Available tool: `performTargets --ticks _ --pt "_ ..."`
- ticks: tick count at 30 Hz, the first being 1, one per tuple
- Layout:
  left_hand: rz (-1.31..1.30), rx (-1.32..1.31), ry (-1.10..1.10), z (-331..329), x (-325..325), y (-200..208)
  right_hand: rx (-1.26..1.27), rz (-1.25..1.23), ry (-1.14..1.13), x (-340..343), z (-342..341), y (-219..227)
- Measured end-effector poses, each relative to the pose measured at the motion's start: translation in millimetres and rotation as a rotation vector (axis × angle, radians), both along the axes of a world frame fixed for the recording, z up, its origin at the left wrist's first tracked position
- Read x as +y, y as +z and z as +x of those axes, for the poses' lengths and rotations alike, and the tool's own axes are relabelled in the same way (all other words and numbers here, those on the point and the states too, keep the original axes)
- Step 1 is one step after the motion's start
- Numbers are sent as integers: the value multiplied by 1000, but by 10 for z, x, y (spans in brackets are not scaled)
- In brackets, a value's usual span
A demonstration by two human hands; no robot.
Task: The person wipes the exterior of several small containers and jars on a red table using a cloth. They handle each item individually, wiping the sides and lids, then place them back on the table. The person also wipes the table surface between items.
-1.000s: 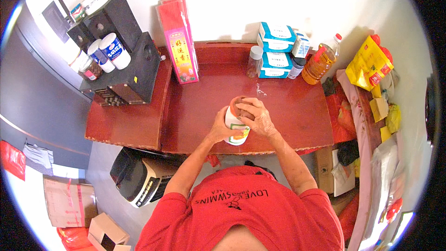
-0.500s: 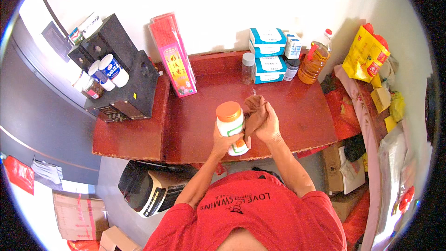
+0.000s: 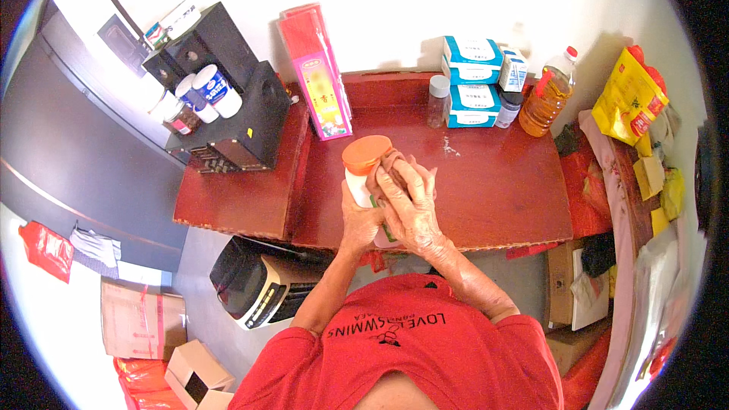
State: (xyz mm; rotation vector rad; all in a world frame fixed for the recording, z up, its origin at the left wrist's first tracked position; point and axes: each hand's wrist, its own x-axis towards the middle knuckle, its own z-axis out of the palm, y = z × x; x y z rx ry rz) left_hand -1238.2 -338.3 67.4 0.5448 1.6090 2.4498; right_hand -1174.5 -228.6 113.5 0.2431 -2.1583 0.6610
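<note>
My left hand (image 3: pixel 362 222) grips a white plastic jar (image 3: pixel 357 189) from its left side. An orange screw lid (image 3: pixel 366 152) tops the jar, which is held up over the front edge of the red table. My right hand (image 3: pixel 408 201) is closed over the jar's right side and presses a brown cloth (image 3: pixel 380 170) against it just below the lid. Most of the cloth is hidden under those fingers. The jar's lower part is largely covered by both hands.
Black speakers (image 3: pixel 250 118) with white-and-blue cans (image 3: pixel 218 92) stand at the left, beside a tall red-and-pink incense pack (image 3: pixel 323 97). At the back right are stacked tissue packs (image 3: pixel 472 105), a clear jar (image 3: pixel 437 102) and an oil bottle (image 3: pixel 545 102). An open cardboard box (image 3: pixel 199 368) sits lower left.
My right hand has moved left with the brown cloth, from beside the jar onto it. The jar has tilted and is now more covered. The whole view has shifted slightly.
</note>
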Motion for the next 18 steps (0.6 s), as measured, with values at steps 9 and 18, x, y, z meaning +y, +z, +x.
performTargets --ticks 9,18 --pt "-751 509 472 69 -173 -89 77 202 29 -268 30 33" --pt "-367 208 128 188 -235 282 -223 -1176 245 -24 28 125"
